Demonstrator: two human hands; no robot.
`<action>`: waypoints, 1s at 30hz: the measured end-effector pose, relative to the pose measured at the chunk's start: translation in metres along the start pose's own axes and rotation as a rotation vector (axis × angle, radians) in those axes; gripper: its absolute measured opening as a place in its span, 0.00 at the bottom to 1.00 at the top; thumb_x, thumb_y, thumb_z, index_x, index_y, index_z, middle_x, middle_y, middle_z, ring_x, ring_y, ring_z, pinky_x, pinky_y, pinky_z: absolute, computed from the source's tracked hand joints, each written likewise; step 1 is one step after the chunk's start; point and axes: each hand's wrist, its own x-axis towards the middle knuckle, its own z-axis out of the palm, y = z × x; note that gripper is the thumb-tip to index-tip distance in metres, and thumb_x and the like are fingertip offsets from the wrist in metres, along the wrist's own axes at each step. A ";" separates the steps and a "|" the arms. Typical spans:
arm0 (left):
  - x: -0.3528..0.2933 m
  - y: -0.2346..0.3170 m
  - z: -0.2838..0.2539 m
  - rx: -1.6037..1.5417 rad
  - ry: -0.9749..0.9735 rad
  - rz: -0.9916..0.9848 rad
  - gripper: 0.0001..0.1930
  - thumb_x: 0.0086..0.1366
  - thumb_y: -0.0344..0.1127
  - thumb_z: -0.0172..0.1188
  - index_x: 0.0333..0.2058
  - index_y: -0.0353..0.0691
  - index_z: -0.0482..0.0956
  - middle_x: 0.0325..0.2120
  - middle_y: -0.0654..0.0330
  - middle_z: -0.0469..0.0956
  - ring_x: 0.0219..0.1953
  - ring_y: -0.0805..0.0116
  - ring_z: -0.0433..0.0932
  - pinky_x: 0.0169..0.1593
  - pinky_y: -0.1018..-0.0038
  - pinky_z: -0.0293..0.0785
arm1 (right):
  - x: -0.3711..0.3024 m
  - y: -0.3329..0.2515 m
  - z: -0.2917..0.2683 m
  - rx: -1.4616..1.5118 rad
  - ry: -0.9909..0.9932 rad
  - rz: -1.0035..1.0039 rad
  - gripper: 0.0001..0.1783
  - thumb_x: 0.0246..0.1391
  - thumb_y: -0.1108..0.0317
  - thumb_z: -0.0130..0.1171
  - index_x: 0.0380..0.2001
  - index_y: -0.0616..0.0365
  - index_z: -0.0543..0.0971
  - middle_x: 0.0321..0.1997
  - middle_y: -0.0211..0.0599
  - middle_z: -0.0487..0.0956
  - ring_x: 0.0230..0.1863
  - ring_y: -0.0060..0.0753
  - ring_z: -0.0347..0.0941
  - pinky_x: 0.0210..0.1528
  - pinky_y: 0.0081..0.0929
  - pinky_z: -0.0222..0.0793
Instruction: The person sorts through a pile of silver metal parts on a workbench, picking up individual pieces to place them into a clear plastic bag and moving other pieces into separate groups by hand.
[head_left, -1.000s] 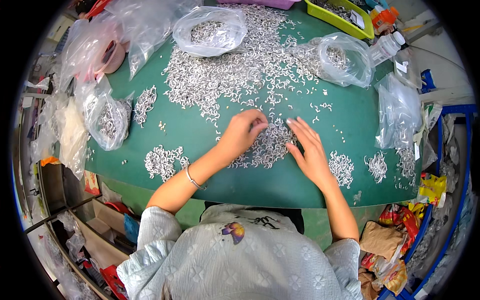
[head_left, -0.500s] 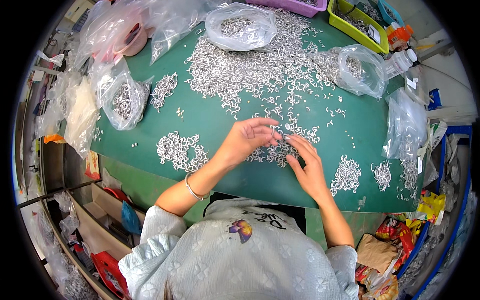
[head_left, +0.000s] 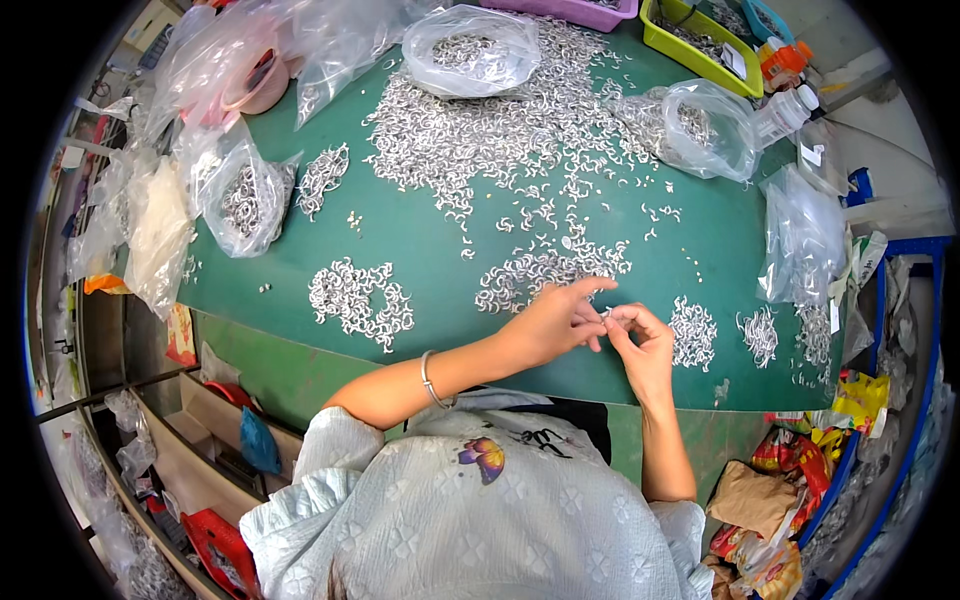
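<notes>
My left hand point(head_left: 556, 325) and my right hand point(head_left: 645, 345) meet at the fingertips near the table's front edge. A tiny silvery curved metal piece point(head_left: 605, 313) shows between them, pinched by my right thumb and fingers. My left index finger sticks out over it while the other left fingers curl in toward the right hand; what they grip is hidden. Just beyond my hands spreads a loose pile of similar curved metal pieces point(head_left: 525, 272). Another small pile point(head_left: 693, 333) lies right beside my right hand, and a separate pile point(head_left: 358, 303) is left of my left forearm.
A large heap of curved pieces point(head_left: 440, 150) covers the far middle of the green table point(head_left: 420, 235), with an open plastic bag point(head_left: 470, 55) on it. More bags point(head_left: 245, 205) stand left and right point(head_left: 710, 130). Purple point(head_left: 580, 10) and yellow-green baskets point(head_left: 700, 45) sit at the back.
Both hands have drawn back from the loose pile toward the front edge and slightly right. My right fingers, spread before, now pinch a small piece.
</notes>
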 end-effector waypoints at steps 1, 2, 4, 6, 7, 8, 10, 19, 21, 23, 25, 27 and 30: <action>0.002 -0.001 0.003 0.015 -0.001 0.049 0.27 0.61 0.24 0.62 0.58 0.34 0.66 0.27 0.53 0.84 0.28 0.70 0.84 0.32 0.74 0.77 | -0.001 0.002 -0.004 -0.010 0.046 -0.008 0.04 0.53 0.79 0.62 0.34 0.63 0.80 0.29 0.25 0.77 0.28 0.13 0.65 0.32 0.15 0.62; 0.003 0.000 0.003 0.084 -0.012 -0.028 0.25 0.62 0.24 0.61 0.58 0.37 0.67 0.30 0.54 0.83 0.30 0.69 0.84 0.37 0.74 0.80 | -0.002 0.004 -0.009 -0.020 0.090 -0.016 0.04 0.52 0.79 0.62 0.33 0.63 0.81 0.29 0.25 0.77 0.28 0.13 0.65 0.32 0.15 0.63; 0.005 -0.002 -0.003 0.311 0.059 0.005 0.22 0.61 0.25 0.63 0.54 0.35 0.71 0.30 0.53 0.83 0.28 0.67 0.84 0.37 0.74 0.79 | -0.003 0.004 -0.032 -0.128 0.215 -0.029 0.05 0.52 0.80 0.60 0.32 0.61 0.81 0.28 0.23 0.76 0.29 0.13 0.65 0.33 0.14 0.63; 0.006 -0.011 -0.017 0.509 0.212 0.113 0.15 0.58 0.26 0.64 0.44 0.34 0.78 0.29 0.53 0.82 0.26 0.64 0.82 0.34 0.72 0.78 | -0.003 0.018 -0.081 -0.253 0.399 0.004 0.05 0.52 0.79 0.57 0.31 0.60 0.80 0.27 0.22 0.75 0.28 0.13 0.64 0.33 0.15 0.62; 0.006 -0.013 -0.027 0.579 0.255 0.121 0.14 0.58 0.26 0.65 0.43 0.34 0.78 0.29 0.53 0.82 0.27 0.63 0.82 0.34 0.71 0.78 | -0.002 0.026 -0.109 -0.382 0.440 -0.060 0.04 0.52 0.78 0.56 0.30 0.60 0.80 0.28 0.22 0.75 0.28 0.15 0.64 0.32 0.17 0.62; 0.007 -0.013 -0.038 0.646 0.297 0.129 0.13 0.57 0.27 0.65 0.42 0.34 0.79 0.28 0.53 0.81 0.28 0.62 0.81 0.35 0.69 0.77 | -0.002 0.034 -0.140 -0.421 0.474 -0.003 0.03 0.52 0.77 0.56 0.30 0.61 0.79 0.28 0.23 0.76 0.29 0.16 0.65 0.33 0.18 0.63; 0.014 -0.018 -0.050 0.725 0.331 0.139 0.13 0.56 0.27 0.65 0.41 0.35 0.80 0.29 0.54 0.80 0.32 0.59 0.79 0.38 0.66 0.76 | -0.010 0.026 -0.186 -0.844 0.518 -0.035 0.03 0.51 0.76 0.58 0.30 0.61 0.79 0.28 0.36 0.78 0.28 0.26 0.71 0.33 0.24 0.66; 0.055 -0.031 -0.087 1.089 0.492 0.257 0.23 0.60 0.31 0.63 0.54 0.39 0.72 0.61 0.51 0.64 0.64 0.45 0.61 0.63 0.49 0.59 | 0.043 0.010 -0.147 -1.049 0.370 -0.202 0.15 0.54 0.70 0.61 0.45 0.62 0.78 0.47 0.48 0.78 0.51 0.52 0.72 0.54 0.43 0.66; 0.071 -0.030 -0.083 1.123 0.443 0.156 0.26 0.64 0.37 0.60 0.60 0.40 0.67 0.67 0.52 0.55 0.70 0.43 0.50 0.66 0.40 0.50 | 0.075 -0.009 -0.097 -0.937 0.111 -0.247 0.22 0.56 0.67 0.60 0.54 0.61 0.74 0.58 0.50 0.74 0.61 0.53 0.67 0.62 0.41 0.62; 0.088 -0.034 -0.080 1.243 0.510 0.168 0.26 0.66 0.40 0.58 0.60 0.40 0.67 0.67 0.52 0.56 0.69 0.43 0.50 0.65 0.40 0.50 | 0.107 -0.012 -0.061 -0.929 -0.106 -0.375 0.29 0.59 0.60 0.58 0.61 0.58 0.68 0.67 0.48 0.66 0.70 0.51 0.57 0.68 0.41 0.53; 0.095 -0.041 -0.085 1.294 0.493 0.129 0.26 0.67 0.42 0.56 0.61 0.41 0.66 0.67 0.51 0.56 0.70 0.44 0.50 0.65 0.40 0.49 | 0.139 -0.014 -0.028 -0.799 -0.166 -0.305 0.32 0.61 0.53 0.54 0.64 0.56 0.64 0.72 0.44 0.58 0.75 0.51 0.46 0.72 0.46 0.44; 0.097 -0.044 -0.086 1.313 0.454 0.124 0.26 0.68 0.43 0.55 0.61 0.41 0.66 0.67 0.51 0.56 0.70 0.44 0.50 0.66 0.40 0.49 | 0.171 0.000 -0.007 -0.893 -0.201 -0.393 0.33 0.62 0.51 0.53 0.65 0.56 0.64 0.73 0.43 0.56 0.75 0.52 0.44 0.72 0.50 0.41; 0.076 -0.055 -0.081 1.256 0.362 0.198 0.27 0.67 0.41 0.55 0.63 0.40 0.64 0.67 0.50 0.55 0.70 0.44 0.50 0.67 0.42 0.49 | 0.167 0.014 0.020 -0.982 -0.309 -0.415 0.34 0.62 0.49 0.51 0.66 0.56 0.63 0.74 0.41 0.54 0.75 0.55 0.41 0.72 0.55 0.37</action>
